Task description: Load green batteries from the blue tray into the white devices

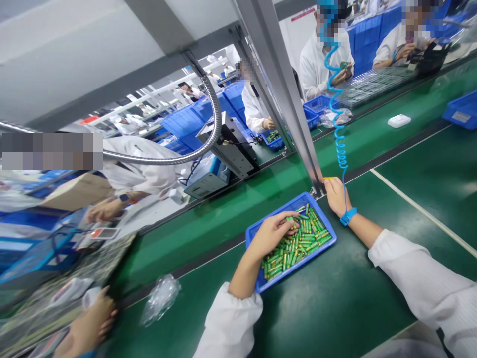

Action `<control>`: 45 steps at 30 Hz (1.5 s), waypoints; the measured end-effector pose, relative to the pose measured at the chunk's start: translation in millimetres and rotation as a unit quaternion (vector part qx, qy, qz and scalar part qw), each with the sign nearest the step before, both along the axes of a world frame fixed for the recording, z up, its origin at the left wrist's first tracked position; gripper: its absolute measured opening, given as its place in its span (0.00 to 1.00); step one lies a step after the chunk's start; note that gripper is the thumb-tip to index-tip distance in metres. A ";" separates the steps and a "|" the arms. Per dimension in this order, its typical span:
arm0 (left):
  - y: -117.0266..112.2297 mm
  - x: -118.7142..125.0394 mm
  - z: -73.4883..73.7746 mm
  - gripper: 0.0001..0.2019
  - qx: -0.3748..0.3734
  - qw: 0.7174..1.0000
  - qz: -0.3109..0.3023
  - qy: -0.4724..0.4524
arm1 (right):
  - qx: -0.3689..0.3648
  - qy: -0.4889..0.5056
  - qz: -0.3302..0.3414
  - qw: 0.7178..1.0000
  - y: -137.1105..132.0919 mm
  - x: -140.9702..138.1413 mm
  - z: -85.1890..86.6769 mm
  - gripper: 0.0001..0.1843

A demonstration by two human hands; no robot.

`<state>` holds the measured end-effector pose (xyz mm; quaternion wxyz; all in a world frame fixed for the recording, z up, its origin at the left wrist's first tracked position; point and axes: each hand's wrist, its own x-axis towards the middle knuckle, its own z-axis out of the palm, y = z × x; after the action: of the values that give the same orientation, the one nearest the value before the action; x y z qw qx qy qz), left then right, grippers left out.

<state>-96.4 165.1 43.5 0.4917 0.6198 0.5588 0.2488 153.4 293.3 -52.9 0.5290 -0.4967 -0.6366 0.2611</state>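
Observation:
A shallow blue tray (257, 229) sits on the green bench in front of me, filled with several green and gold batteries (305, 238). My left hand (274, 231) lies on top of the batteries, fingers curled down into the pile. My right hand (336, 195) rests at the tray's far right corner, beside the metal frame post (283, 89), fingers curled around the tray's edge. A blue strap (348, 216) circles my right wrist, and a coiled blue cord (337, 109) rises from it. Both my sleeves are white.
A crumpled clear plastic bag (160, 297) lies left of my arm. Another person's hand (87, 328) shows at the lower left beside a dark tray. Across the conveyor, people in white coats work among blue bins (462, 110), a grey machine (227, 149) and a flexible metal hose (179, 158).

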 end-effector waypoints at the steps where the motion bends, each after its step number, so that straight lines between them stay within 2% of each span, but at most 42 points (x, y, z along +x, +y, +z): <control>1: 0.1 -0.2 -0.8 0.21 0.007 1.000 -0.003 0.012 | -0.001 -0.002 0.001 1.000 0.0 0.1 0.4 0.26; 5: -0.4 -0.1 -4.1 0.20 0.066 0.994 -0.005 0.086 | -0.003 -0.004 0.000 1.000 -0.4 0.2 1.0 0.26; 7: -0.8 0.0 -4.8 0.16 0.095 0.987 -0.008 0.133 | -0.001 -0.001 0.000 1.000 -0.6 0.0 0.7 0.26; 10: -0.4 -0.9 -4.9 0.09 0.156 0.966 -0.023 0.203 | 0.002 0.002 -0.002 1.000 -0.5 -0.3 0.1 0.26; 13: 1.2 -3.0 -6.0 0.10 0.212 0.943 -0.039 0.253 | 0.005 0.000 -0.005 1.000 -0.1 -0.3 0.4 0.27; 18: 1.3 -4.8 -10.7 0.15 0.216 0.936 -0.076 0.266 | 0.005 0.007 -0.003 1.000 -0.3 -0.1 1.9 0.27; 23: -0.4 -4.4 -14.4 0.14 0.217 0.924 -0.111 0.295 | 0.000 0.012 -0.001 1.000 -0.6 0.1 1.4 0.27; 28: 0.4 -4.3 -14.6 0.12 0.216 0.923 -0.126 0.293 | -0.005 0.008 0.003 1.000 -0.4 0.8 2.3 0.26; 34: -3.4 0.8 -7.2 0.11 0.236 0.918 -0.127 0.292 | -0.003 0.006 0.003 1.000 -1.0 0.9 4.3 0.26; 41: -5.8 9.6 1.8 0.11 0.283 0.926 -0.154 0.195 | 0.004 -0.004 -0.002 1.000 0.6 2.8 -0.3 0.25; 45: -4.5 9.6 -1.2 0.13 0.276 0.929 -0.172 0.174 | 0.005 -0.010 -0.004 1.000 4.3 4.2 -7.0 0.24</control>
<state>-86.8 160.6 42.3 0.2314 0.8512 0.4296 0.1930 157.6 297.6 -59.9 0.5263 -0.4987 -0.6412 0.2512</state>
